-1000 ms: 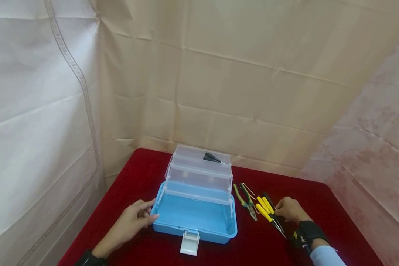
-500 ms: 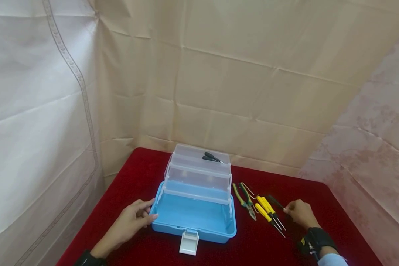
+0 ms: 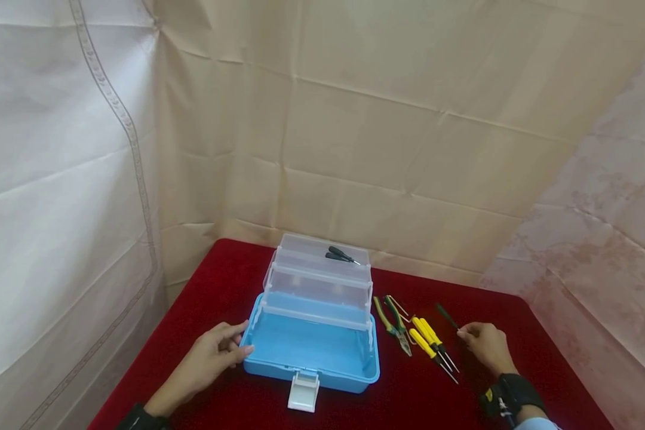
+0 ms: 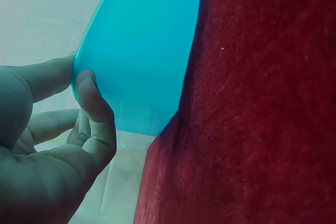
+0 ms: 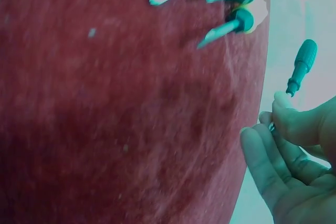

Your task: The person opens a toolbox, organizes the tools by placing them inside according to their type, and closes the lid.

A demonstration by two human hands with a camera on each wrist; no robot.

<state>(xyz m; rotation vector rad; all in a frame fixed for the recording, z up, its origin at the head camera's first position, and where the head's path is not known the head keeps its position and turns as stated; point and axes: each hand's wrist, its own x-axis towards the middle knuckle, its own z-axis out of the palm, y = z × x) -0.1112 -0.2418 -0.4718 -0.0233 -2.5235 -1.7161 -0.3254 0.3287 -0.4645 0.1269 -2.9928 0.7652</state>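
Note:
A blue toolbox [image 3: 312, 346] stands open on the red cloth, its clear tiers folded back. My left hand [image 3: 206, 364] holds its left rim, with the thumb [image 4: 94, 100] against the outer wall in the left wrist view. At the right, my right hand [image 3: 486, 346] pinches a small dark-handled screwdriver [image 3: 445, 313] by its shaft; the handle [image 5: 304, 59] sticks out past the fingers, while the tip is hidden in them. Left of that hand lie several yellow-handled screwdrivers [image 3: 427, 331] side by side.
Green-and-yellow pliers [image 3: 395, 325] and bent hex keys [image 3: 400, 307] lie between the toolbox and the yellow screwdrivers. Two black-handled screwdrivers [image 3: 341, 254] rest on the top clear tier [image 3: 306, 245]. Cloth-draped walls [image 3: 355, 149] stand behind the red table [image 3: 236, 269] and at both sides.
The right hand has drawn the dark-handled screwdriver to the right, away from the yellow ones, and up from beside them. The left hand stays at the toolbox rim.

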